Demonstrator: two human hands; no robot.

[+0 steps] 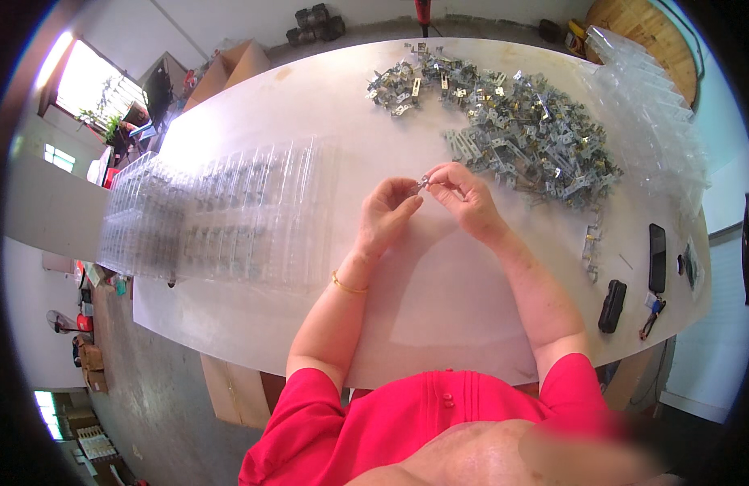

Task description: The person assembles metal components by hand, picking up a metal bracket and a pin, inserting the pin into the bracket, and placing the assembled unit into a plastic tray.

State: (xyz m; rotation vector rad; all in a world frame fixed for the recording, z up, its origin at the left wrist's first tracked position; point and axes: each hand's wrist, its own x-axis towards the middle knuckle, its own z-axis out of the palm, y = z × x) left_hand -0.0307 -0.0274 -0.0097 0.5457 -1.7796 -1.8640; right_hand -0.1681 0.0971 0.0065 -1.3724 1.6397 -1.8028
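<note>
My left hand (387,209) and my right hand (467,194) meet over the middle of the white table (439,316). Between their fingertips they pinch one small metal bracket (424,183), held a little above the tabletop. A thin clear plastic sheet lies under my hands. A gold bangle circles my left wrist. Beyond my right hand spreads a large pile of metal brackets (520,130).
Rows of filled clear plastic packs (212,215) cover the table's left part. A stack of empty clear packs (650,105) lines the right edge. A black phone (657,257), a black case (612,305) and a few loose brackets (591,247) lie near right. Cardboard boxes sit on the floor.
</note>
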